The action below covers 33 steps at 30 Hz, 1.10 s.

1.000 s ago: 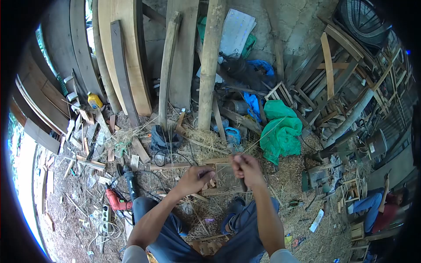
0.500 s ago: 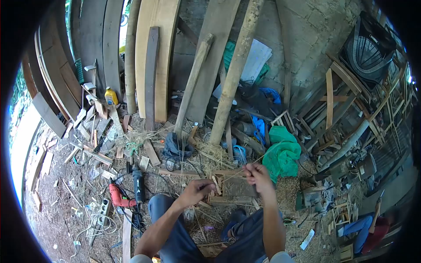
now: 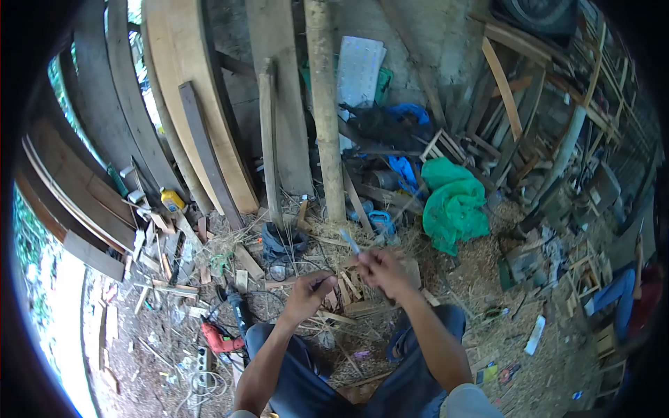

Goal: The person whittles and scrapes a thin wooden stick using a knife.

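Observation:
My left hand (image 3: pixel 309 297) is closed in a pinch above my knees. Whatever sits between its thumb and fingertips is too small to make out. Just to the right, my right hand (image 3: pixel 383 273) is wrapped around a knife (image 3: pixel 350 242). Its pale narrow blade points up and left, slightly blurred, and a dark handle end shows below the hand. The two hands are close together but apart. Beneath them, small wood strips (image 3: pixel 348 285) lie on the littered ground.
A red drill (image 3: pixel 221 339) and a dark power tool (image 3: pixel 240 312) lie left of my knees, near a white power strip (image 3: pixel 203 366). Planks (image 3: pixel 191 104) and a pole (image 3: pixel 324 125) lean ahead. A green plastic bag (image 3: pixel 454 209) lies to the right. Another person (image 3: pixel 617 296) sits far right.
My view has turned, shifting the scene. My right hand has come lower and nearer the left, and the pale blade now shows above its fingers. My left hand stays pinched.

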### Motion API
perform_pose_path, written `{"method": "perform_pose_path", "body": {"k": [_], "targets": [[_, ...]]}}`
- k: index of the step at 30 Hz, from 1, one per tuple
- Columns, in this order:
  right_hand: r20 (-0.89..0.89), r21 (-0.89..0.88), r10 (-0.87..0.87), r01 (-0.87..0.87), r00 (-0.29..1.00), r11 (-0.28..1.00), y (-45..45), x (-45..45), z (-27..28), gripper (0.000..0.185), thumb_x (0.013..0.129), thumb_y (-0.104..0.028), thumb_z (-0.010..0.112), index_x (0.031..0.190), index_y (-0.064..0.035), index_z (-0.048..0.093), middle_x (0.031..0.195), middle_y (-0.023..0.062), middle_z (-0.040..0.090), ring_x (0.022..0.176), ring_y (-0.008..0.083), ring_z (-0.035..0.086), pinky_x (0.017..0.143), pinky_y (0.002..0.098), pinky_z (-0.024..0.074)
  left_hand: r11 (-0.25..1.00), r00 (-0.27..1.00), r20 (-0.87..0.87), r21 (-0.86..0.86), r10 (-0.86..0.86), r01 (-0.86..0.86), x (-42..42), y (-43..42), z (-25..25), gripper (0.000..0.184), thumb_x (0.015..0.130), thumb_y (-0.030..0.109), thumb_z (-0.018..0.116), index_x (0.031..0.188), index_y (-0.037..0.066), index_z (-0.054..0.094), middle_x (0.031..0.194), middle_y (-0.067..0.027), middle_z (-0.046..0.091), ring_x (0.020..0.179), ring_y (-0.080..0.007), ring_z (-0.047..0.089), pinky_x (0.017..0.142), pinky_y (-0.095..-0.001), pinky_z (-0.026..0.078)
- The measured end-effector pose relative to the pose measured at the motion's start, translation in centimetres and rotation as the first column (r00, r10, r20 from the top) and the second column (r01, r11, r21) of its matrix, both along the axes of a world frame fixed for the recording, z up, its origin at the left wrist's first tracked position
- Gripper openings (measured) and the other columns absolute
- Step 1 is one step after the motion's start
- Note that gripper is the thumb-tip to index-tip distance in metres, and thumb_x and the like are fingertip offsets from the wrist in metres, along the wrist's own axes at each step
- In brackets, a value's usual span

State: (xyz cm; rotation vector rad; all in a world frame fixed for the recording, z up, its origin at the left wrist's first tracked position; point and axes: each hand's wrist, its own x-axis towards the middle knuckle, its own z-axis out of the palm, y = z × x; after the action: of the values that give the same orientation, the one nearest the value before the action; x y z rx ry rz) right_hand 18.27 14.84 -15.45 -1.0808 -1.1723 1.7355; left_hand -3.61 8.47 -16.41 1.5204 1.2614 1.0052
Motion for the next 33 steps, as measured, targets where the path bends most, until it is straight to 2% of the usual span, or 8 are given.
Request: {"method": "perform_pose_path", "body": {"k": [3, 5, 11, 13, 16, 27, 29, 33], "targets": [[0.008, -0.011, -0.187, 0.187, 0.982, 0.982, 2.0, 3.8, 1.7, 0.026, 0.097, -0.025, 0.054, 0.098, -0.0006, 0.062, 0.065, -0.0029, 0.051, 0.046, 0.0034, 0.037, 0.040, 0.0213, 0.0265, 0.999, 0.997, 0.064, 0.002, -0.035, 0.035, 1.0, -1.0, 2.4, 0.021, 0.093, 0.018, 0.060, 0.092, -0.002, 0.064, 0.071, 0.0000, 0.057, 0.064, -0.0074, 0.048, 0.059, -0.0258, 0.040], [-0.206, 0.024, -0.095, 0.102, 0.974, 0.994, 2.9, 6.3, 1.3, 0.025, 0.098, -0.025, 0.053, 0.099, -0.0016, 0.062, 0.066, -0.0037, 0.050, 0.047, 0.0037, 0.035, 0.042, 0.0211, 0.0266, 0.997, 0.997, 0.034, -0.044, -0.066, 0.067, 0.2, -0.6, 2.0, 0.021, 0.093, 0.018, 0.060, 0.092, -0.002, 0.064, 0.071, 0.0015, 0.055, 0.063, -0.0064, 0.045, 0.057, -0.0252, 0.037], [-0.216, -0.034, -0.109, 0.104, 0.970, 0.994, 1.6, 7.4, 2.1, 0.025, 0.097, -0.023, 0.054, 0.097, 0.0009, 0.060, 0.064, -0.0059, 0.046, 0.046, 0.0028, 0.033, 0.042, 0.0194, 0.0257, 0.990, 0.999, -0.028, -0.137, -0.024, 0.020, 1.1, 0.4, 3.9, 0.018, 0.093, 0.017, 0.061, 0.094, -0.001, 0.065, 0.064, 0.0038, 0.050, 0.058, -0.0042, 0.041, 0.051, -0.0234, 0.031], [-0.256, -0.017, -0.337, 0.344, 0.906, 0.939, 3.3, 10.1, 1.8, 0.026, 0.097, -0.024, 0.054, 0.097, 0.0010, 0.060, 0.064, -0.0057, 0.046, 0.046, 0.0027, 0.032, 0.041, 0.0193, 0.0248, 0.985, 0.998, 0.008, -0.166, -0.055, 0.055, 0.1, 0.2, 3.9, 0.019, 0.093, 0.019, 0.061, 0.092, 0.000, 0.065, 0.063, 0.0040, 0.049, 0.056, -0.0041, 0.040, 0.049, -0.0229, 0.030], [-0.348, 0.018, -0.333, 0.361, 0.876, 0.932, 4.2, 11.9, 1.2, 0.029, 0.094, -0.028, 0.058, 0.101, 0.0003, 0.061, 0.064, -0.0052, 0.048, 0.044, 0.0029, 0.033, 0.040, 0.0193, 0.0235, 0.984, 0.994, 0.095, -0.167, -0.046, 0.061, -1.5, 0.9, 2.6, 0.021, 0.094, 0.021, 0.060, 0.089, 0.001, 0.064, 0.062, 0.0038, 0.048, 0.054, -0.0048, 0.040, 0.048, -0.0230, 0.030], [-0.100, 0.081, 0.147, -0.139, 0.984, 0.987, 0.1, 0.5, 1.8, 0.025, 0.100, -0.016, 0.046, 0.113, 0.0024, 0.055, 0.073, 0.0023, 0.052, 0.054, 0.0061, 0.039, 0.047, 0.0222, 0.0310, 0.993, 0.999, -0.034, 0.109, 0.038, -0.034, 2.2, 2.1, -0.1, 0.020, 0.096, 0.017, 0.055, 0.090, -0.001, 0.060, 0.060, -0.0036, 0.052, 0.052, -0.0097, 0.049, 0.050, -0.0269, 0.038], [0.007, 0.090, 0.199, -0.199, 0.980, 0.976, -0.7, -0.8, 1.3, 0.025, 0.100, -0.017, 0.046, 0.112, 0.0032, 0.055, 0.074, 0.0038, 0.054, 0.054, 0.0059, 0.039, 0.047, 0.0221, 0.0317, 0.912, 0.983, -0.160, 0.410, 0.089, -0.016, 2.3, 1.9, -0.5, 0.016, 0.093, 0.013, 0.056, 0.091, -0.002, 0.061, 0.062, -0.0095, 0.057, 0.052, -0.0156, 0.054, 0.051, -0.0295, 0.041], [-0.076, 0.006, 0.176, -0.176, 0.981, 0.984, -1.0, -1.9, 0.8, 0.023, 0.099, -0.017, 0.051, 0.110, 0.0025, 0.057, 0.072, 0.0041, 0.055, 0.050, 0.0047, 0.037, 0.044, 0.0202, 0.0290, 0.935, 0.992, -0.056, 0.343, 0.116, -0.090, 2.6, 1.4, 0.5, 0.010, 0.090, 0.006, 0.057, 0.093, -0.002, 0.062, 0.061, -0.0130, 0.055, 0.049, -0.0223, 0.050, 0.050, -0.0337, 0.040]]}}
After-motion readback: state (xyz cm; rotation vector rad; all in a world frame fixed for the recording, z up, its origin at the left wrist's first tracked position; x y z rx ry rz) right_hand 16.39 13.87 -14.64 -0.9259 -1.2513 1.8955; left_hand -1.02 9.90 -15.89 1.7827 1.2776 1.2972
